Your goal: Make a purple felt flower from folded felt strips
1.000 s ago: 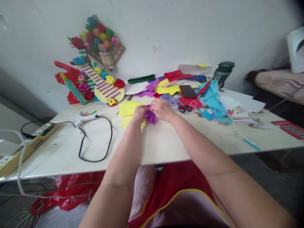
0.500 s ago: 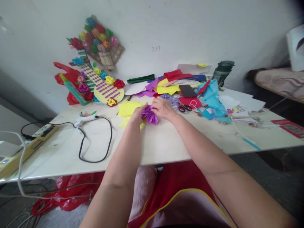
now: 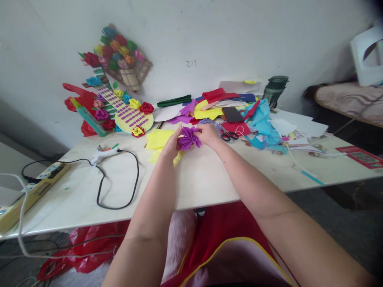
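A purple paper flower [image 3: 189,138] with pleated petals is held between my two hands above the table. My left hand [image 3: 173,144] closes on its left side, the thumb up along the petals. On the right edge, my right hand [image 3: 208,134] pinches a petal between thumb and fingers. Sheets of yellow crepe paper [image 3: 158,139] lie flat just behind and left of my left hand. Black-handled scissors [image 3: 229,136] rest to the right of my right hand, near a crumpled light-purple net [image 3: 209,122] partly hidden by it.
A hot glue gun [image 3: 104,154] with a looped black cord lies at left, by a yellow power strip [image 3: 44,187]. Behind stand a flower-decorated paper guitar [image 3: 131,119], coloured paper, a phone [image 3: 232,114] and a dark green bottle [image 3: 274,91]. Blue paper [image 3: 260,123] lies at right.
The flower has turned so its face and centre folds show more openly. My right fingers have shifted to its right edge. The whole view has moved slightly.
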Motion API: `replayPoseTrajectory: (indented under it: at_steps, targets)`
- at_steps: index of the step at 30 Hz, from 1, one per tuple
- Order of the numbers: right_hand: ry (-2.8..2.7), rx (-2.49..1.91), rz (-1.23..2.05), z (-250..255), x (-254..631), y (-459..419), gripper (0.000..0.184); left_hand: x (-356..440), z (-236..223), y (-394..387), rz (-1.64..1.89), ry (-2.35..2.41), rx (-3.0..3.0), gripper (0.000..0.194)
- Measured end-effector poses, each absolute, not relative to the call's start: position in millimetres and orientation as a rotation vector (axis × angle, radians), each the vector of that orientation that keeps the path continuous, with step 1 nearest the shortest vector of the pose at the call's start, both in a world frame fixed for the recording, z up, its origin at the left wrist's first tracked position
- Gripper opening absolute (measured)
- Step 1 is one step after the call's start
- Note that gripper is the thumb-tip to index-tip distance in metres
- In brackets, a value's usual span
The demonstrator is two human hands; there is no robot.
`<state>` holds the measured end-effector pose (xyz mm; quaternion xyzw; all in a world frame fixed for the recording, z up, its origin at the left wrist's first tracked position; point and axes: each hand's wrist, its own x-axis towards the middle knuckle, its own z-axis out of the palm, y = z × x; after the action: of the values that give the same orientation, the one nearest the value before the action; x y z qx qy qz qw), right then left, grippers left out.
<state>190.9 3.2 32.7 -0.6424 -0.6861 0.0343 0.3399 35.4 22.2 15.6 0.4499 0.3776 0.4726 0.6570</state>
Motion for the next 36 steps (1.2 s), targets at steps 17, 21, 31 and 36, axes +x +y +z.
replayPoseTrajectory:
  at_steps: [17, 21, 31, 36]
  targets:
    - [-1.761, -1.491, 0.231, 24, 186, 9, 0.019, 39, 8, 21, 1.049, 0.893, 1.090, 0.026]
    - [-1.721, -1.420, 0.214, 22, 187, 10, 0.020, 40, 7, 23, 1.130, 0.892, 1.015, 0.022]
    - [-1.744, -1.411, 0.133, 29, 180, 0, 0.025, 44, 8, 31, 1.471, 0.748, 0.705, 0.015]
    - [-1.836, -1.485, 0.472, 29, 170, -2, 0.025, 45, 2, 38, 1.545, 0.707, 0.651, 0.012]
